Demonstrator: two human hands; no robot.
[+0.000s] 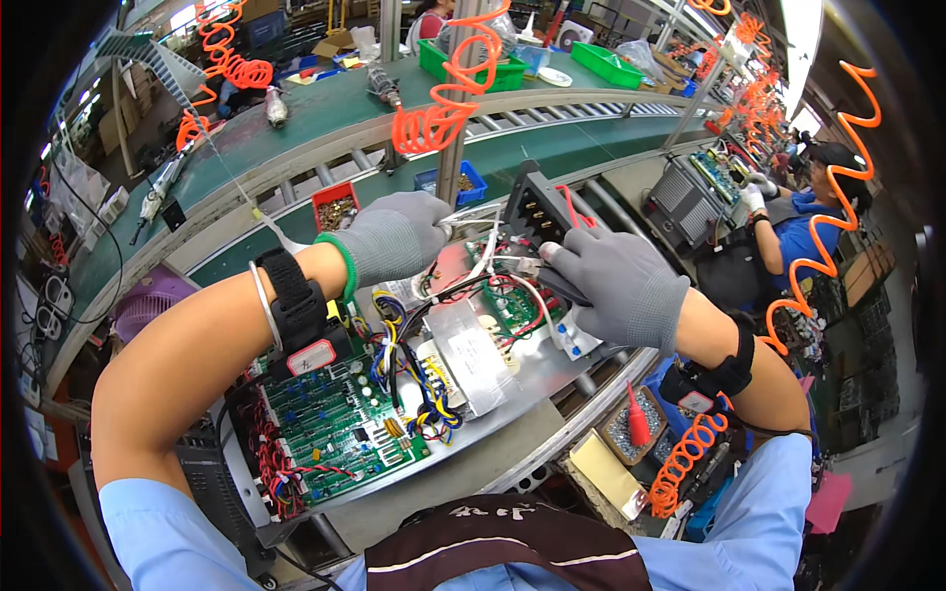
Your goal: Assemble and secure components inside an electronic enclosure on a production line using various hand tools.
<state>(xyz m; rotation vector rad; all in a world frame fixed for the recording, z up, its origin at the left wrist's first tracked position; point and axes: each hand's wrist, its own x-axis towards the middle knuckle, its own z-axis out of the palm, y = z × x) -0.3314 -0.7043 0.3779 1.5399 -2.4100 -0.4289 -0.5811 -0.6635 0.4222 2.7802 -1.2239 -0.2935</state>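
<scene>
An open metal chassis (pixel 493 414) lies before me, with a green circuit board (pixel 325 424), a silver box-shaped part (pixel 471 360) and bundled wires (pixel 394 340) on it. My left hand (pixel 399 236), in a grey glove with a green cuff, is closed at the far side, its fingertips pinching white wires (pixel 483 222). At the right, my grey-gloved right hand (pixel 626 286) is closed beside an upright black panel (pixel 532 209) with brass-coloured terminals. Its thumb is near a pale connector (pixel 525 266); what the fingers grip is hidden. Red wires (pixel 570 205) run behind the panel.
Beyond the chassis are a red bin (pixel 336 209) of small parts and a blue bin (pixel 471 184). Screws fill a tray (pixel 631 433) at right, with a red bottle (pixel 639 426). Orange coiled hoses (pixel 434 123) hang overhead. Another person (pixel 818 212) works at far right.
</scene>
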